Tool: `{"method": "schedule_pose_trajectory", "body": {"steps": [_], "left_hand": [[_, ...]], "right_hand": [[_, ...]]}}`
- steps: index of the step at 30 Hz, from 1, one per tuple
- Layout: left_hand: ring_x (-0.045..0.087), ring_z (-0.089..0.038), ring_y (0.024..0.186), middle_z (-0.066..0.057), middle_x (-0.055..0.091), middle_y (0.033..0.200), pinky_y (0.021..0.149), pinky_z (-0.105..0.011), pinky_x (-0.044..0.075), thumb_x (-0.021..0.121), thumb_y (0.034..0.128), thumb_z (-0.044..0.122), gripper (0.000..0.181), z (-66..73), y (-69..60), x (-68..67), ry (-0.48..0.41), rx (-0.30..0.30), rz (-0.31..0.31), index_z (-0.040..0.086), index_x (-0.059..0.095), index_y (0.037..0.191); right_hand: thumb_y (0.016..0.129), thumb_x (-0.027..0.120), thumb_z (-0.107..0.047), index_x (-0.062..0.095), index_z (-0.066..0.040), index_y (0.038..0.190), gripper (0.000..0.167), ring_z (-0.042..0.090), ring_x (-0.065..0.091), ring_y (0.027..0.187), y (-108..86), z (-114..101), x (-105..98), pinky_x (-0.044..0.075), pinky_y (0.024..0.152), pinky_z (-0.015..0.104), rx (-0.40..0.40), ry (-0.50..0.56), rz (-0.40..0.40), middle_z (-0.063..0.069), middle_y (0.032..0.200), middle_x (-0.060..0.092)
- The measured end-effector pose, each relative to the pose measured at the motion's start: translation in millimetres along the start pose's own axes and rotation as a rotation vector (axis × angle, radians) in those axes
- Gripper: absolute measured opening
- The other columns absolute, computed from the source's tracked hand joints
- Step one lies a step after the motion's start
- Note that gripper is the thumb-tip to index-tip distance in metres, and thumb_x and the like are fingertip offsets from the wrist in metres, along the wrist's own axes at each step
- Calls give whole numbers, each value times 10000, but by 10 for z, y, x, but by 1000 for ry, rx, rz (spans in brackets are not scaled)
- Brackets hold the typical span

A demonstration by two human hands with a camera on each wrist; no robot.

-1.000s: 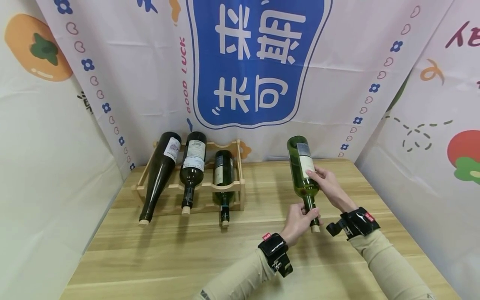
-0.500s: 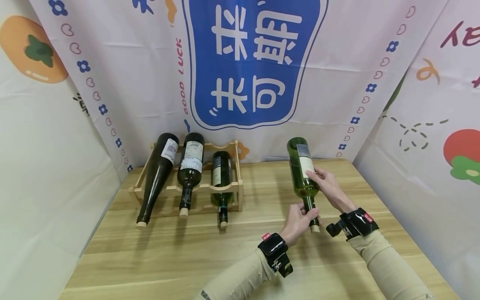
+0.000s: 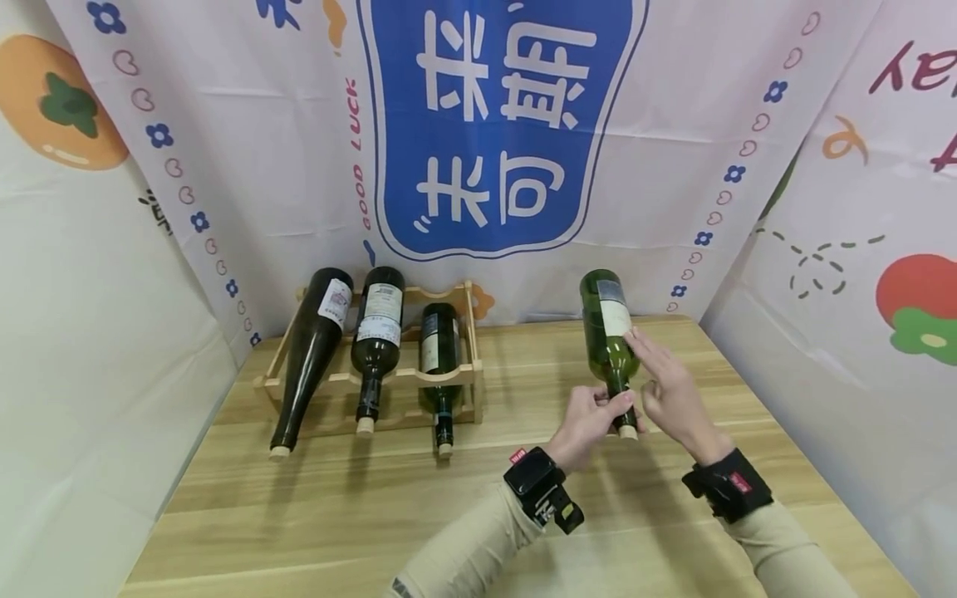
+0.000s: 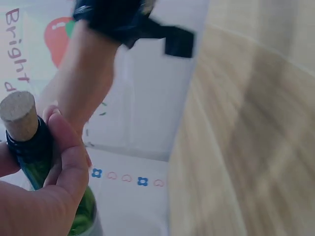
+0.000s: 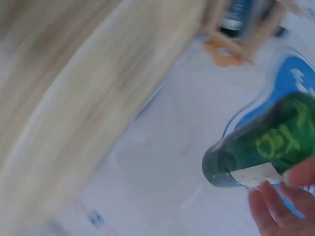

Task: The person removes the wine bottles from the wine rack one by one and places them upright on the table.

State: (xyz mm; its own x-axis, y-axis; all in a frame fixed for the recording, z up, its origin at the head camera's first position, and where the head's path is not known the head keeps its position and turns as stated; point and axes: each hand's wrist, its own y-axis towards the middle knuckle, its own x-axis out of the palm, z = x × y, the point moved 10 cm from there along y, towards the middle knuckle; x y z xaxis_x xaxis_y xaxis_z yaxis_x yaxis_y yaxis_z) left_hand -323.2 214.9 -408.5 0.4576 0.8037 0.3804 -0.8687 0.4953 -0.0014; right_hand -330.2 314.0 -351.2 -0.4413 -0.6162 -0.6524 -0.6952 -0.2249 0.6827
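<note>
Four bottles are in view, each with a cork. Three lie in one wooden rack [image 3: 407, 377] on the table [image 3: 314, 515]: a long dark bottle [image 3: 308, 365], a middle bottle [image 3: 376, 349] and a smaller bottle [image 3: 439, 353]. The fourth, a green bottle [image 3: 594, 336], is held well apart to the rack's right, neck toward the person. The left hand [image 3: 586, 419] pinches its neck just behind the cork [image 3: 627, 432]; the right hand [image 3: 676, 403] has its fingers extended along its side, fingertips at the label.

The left hand hides part of the neck, and the rack's front rail crosses beneath the three bottles. A printed cloth [image 3: 247, 141] hangs behind.

Half a second ago the right hand was gripping the green bottle's body, thumb over the label; now that grip is loosened. The corked end has shifted away from the person; the three bottles remain racked.
</note>
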Motion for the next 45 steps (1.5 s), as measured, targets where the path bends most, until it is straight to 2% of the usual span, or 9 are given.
{"method": "schedule_pose_trajectory", "body": {"steps": [3, 7, 11, 16, 20, 23, 27, 33, 45], "left_hand": [[666, -94, 592, -378, 654, 975, 634, -215, 580, 592, 961, 151, 313, 80, 21, -13, 41, -1, -10, -126, 629, 1101], [667, -97, 578, -340, 681, 925, 643, -219, 579, 603, 958, 181, 325, 180, 51, -22, 68, 3, -5, -114, 650, 1086], [673, -104, 566, -271, 708, 813, 625, -216, 576, 634, 937, 208, 298, 287, 82, -35, 110, 15, 18, -77, 693, 1005], [663, -114, 537, -178, 723, 767, 549, -212, 550, 669, 901, 276, 339, 404, 132, -39, 182, 30, 31, -56, 708, 953], [690, -177, 558, -228, 716, 842, 633, -348, 609, 606, 940, 391, 433, 460, 180, -13, 246, 35, -21, -30, 702, 975], [679, -190, 568, -261, 700, 859, 608, -361, 603, 554, 973, 388, 418, 520, 243, -104, 337, 88, 22, -9, 686, 963], [635, -163, 706, -198, 661, 956, 605, -231, 535, 616, 904, 134, 217, 627, 365, -340, 556, 211, 181, 38, 597, 1098], [496, -317, 1240, -165, 436, 1395, 982, -394, 496, 733, 731, -14, 811, 563, 560, -464, 871, 255, 201, 122, 362, 1439], [459, -287, 1314, -87, 503, 1403, 1102, -445, 399, 780, 806, 127, 739, 513, 659, -458, 932, 375, 235, 168, 380, 1426]], "right_hand": [[614, 585, 108, 435, -81, 1442, 862, 411, 442, 1235, -34, -180, 38, 442, 949, 541, -156, -162, 36, 252, 1470, 412], [1013, 438, -414, 469, -73, 1413, 525, 425, 399, 1213, -19, -260, 72, 387, 904, 533, -227, -189, 122, 290, 1462, 395], [931, 163, -660, 542, -34, 1343, 840, 445, 429, 1160, 23, -314, 38, 370, 904, 532, -284, -178, 233, 291, 1416, 458], [966, 205, -619, 585, -13, 1281, 782, 470, 435, 1122, 61, -351, -34, 368, 892, 553, -313, -151, 295, 298, 1367, 499], [959, 560, -154, 565, 10, 1286, 366, 503, 423, 1120, 98, -339, -82, 409, 873, 581, -282, -128, 276, 318, 1374, 479], [749, 696, 117, 562, 26, 1284, 559, 496, 428, 1126, 146, -309, -153, 431, 879, 548, -229, -77, 275, 316, 1368, 484], [692, 790, 86, 585, 41, 1262, 608, 481, 445, 1145, 228, -296, -291, 397, 997, 393, -180, 42, 311, 301, 1350, 516], [684, 778, 100, 609, 98, 1190, 533, 474, 474, 1072, 340, -441, -488, 325, 1056, 215, -180, 163, 340, 325, 1277, 564], [794, 662, 152, 575, 137, 1163, 380, -115, 552, 1066, 695, -723, -822, 455, 820, 56, -12, 250, 229, 339, 1193, 599]]}}
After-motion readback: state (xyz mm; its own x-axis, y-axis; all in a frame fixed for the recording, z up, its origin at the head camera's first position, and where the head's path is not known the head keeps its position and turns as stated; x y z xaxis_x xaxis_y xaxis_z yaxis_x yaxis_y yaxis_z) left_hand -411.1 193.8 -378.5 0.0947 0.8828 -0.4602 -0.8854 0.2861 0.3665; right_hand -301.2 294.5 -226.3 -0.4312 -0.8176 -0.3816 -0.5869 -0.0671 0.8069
